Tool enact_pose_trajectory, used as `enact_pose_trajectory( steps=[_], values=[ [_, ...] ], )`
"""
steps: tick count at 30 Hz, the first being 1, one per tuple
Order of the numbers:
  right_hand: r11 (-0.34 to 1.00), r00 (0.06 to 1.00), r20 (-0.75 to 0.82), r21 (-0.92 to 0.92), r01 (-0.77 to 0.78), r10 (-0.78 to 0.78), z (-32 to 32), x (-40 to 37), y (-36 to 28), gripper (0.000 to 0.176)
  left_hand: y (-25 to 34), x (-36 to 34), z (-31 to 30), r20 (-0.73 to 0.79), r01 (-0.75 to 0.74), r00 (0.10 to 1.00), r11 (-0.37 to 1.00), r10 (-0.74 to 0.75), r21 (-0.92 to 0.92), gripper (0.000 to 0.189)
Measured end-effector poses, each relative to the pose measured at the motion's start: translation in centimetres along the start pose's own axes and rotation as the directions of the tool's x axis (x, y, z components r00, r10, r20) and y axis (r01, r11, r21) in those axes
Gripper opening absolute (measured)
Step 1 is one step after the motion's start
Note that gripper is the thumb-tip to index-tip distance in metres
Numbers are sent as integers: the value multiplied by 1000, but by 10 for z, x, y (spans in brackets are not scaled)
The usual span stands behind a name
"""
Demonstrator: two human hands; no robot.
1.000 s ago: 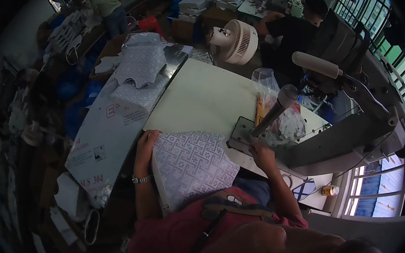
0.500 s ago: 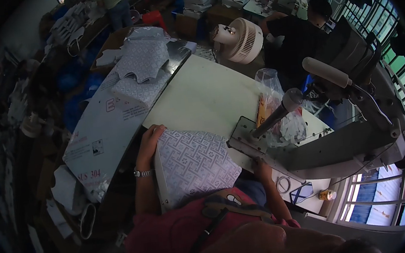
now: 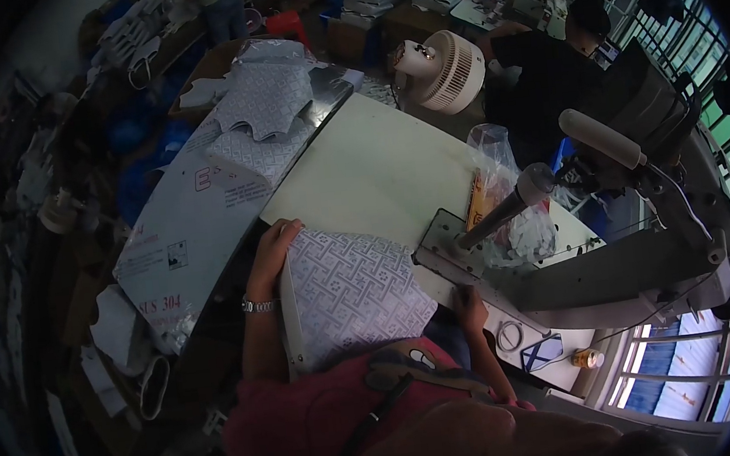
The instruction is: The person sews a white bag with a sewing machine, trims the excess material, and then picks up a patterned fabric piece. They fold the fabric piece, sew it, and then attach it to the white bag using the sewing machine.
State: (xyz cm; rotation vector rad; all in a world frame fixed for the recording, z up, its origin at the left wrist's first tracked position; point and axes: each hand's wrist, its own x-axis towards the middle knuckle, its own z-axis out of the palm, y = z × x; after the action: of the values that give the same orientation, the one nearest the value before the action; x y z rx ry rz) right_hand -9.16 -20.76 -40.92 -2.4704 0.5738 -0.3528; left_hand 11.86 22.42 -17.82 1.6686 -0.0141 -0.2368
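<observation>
A grey-white patterned fabric piece [image 3: 353, 291] lies at the near edge of the pale work table [image 3: 367, 157], against the red shirt. My left hand [image 3: 277, 243], with a metal watch at the wrist, is closed on the piece's upper left corner. To the right, my right hand [image 3: 471, 307] is at the table edge below the base of the sewing machine [image 3: 616, 278]. Its fingers are dark and small, so what they hold, if anything, cannot be made out.
Left of the table, more patterned pieces [image 3: 269, 96] lie on a printed metal-look sheet [image 3: 192, 209]. A fan [image 3: 447, 71] stands behind the table. A plastic bag [image 3: 515, 231] is beside the machine. A person in dark clothes [image 3: 543, 70] sits beyond. A small can [image 3: 587, 358] is at right.
The whole view has shifted slightly, with the background now a little farther right. Both hands and the patterned piece stay in nearly the same places.
</observation>
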Motion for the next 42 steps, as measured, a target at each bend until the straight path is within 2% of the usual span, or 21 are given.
enact_pose_trajectory(
  steps=[2, 8, 11, 13, 15, 16, 17, 18, 22, 24, 26, 27, 29, 31, 33, 34, 36, 37, 39, 41, 42],
  values=[
    [998, 998, 9, 6, -69, 69, 3, 1, 6, 28, -1, -1, -1, 0, 1, 1000, 1000, -1, -4, 39],
    [993, 993, 34, 13, -113, 113, 1, 0, 5, 28, -3, -8, -3, 40, 9, 999, 1000, -9, 19, 43],
    [999, 998, -35, -2, -44, 44, 7, 1, 12, 32, -9, -14, -9, 73, 21, 997, 996, -28, 90, 44],
    [1000, 999, -42, -6, -25, 24, 7, 1, 15, 32, -4, -20, -13, 153, 91, 982, 987, -111, 133, 45],
    [1000, 999, -29, -9, 20, -21, 6, 3, 15, 32, -11, -23, -19, 119, 130, 982, 985, -144, 112, 45],
    [999, 999, -27, -28, -21, 20, 4, 5, 15, 32, -18, -27, -24, 100, 164, 980, 982, -173, 94, 45],
    [997, 998, -17, -53, -54, 53, 2, 6, 13, 32, -27, -30, -30, 66, 192, 979, 981, -193, 23, 45],
    [998, 999, 42, -59, 9, -6, 3, 8, 17, 32, -36, -33, -36, 24, 217, 976, 975, -216, -52, 45],
    [991, 994, 57, -100, 94, -88, 2, 16, 35, 34, -66, -60, -90, -312, 122, 914, 909, -259, -398, 43],
    [987, 989, 51, -81, 140, -137, 3, 18, 37, 35, -81, -81, -143, -610, -89, 760, 893, -225, -441, 43],
    [994, 992, 79, -55, 99, -95, 8, 22, 43, 35, -68, -120, -193, -870, -409, 423, 803, -254, -434, 45],
    [992, 990, 93, -53, 114, -108, 8, 23, 42, 35, -82, -138, -241, -922, -550, 244, 740, -302, -388, 48],
    [997, 994, 101, -51, 50, -45, 4, 23, 40, 33, -105, -192, -334, -969, -796, -22, 590, -244, -131, 62],
    [997, 994, 106, -67, 38, -30, 4, 21, 37, 32, -58, -227, -339, -922, -800, -242, 600, -302, 13, 68],
    [996, 996, 85, -85, -4, 12, 3, 20, 33, 31, -28, -234, -329, -860, -784, -312, 620, -404, -7, 68],
    [996, 996, 91, -89, 2, 6, 3, 19, 31, 32, -38, -233, -333, -871, -787, -283, 616, -402, -29, 68],
    [994, 997, 66, -104, -29, 36, 2, 15, 29, 32, -84, -219, -344, -971, -544, -83, 826, -224, -145, 67],
    [992, 998, 61, -123, 6, 1, 4, 14, 28, 32, -112, -196, -342, -973, -541, -45, 824, -225, -166, 67],
    [988, 999, 33, -154, 17, -12, 3, 15, 26, 31, -157, -149, -332, -914, -509, 209, 759, -348, -405, 56],
    [994, 990, 128, -100, -47, 60, 4, 20, 23, 34, -144, -89, -269, -836, -327, 371, 786, -403, -524, 65],
    [992, 992, 99, -102, -73, 83, 2, 25, 13, 34, -142, -56, -244, -776, -251, 485, 786, -403, -565, 71]
  ],
)
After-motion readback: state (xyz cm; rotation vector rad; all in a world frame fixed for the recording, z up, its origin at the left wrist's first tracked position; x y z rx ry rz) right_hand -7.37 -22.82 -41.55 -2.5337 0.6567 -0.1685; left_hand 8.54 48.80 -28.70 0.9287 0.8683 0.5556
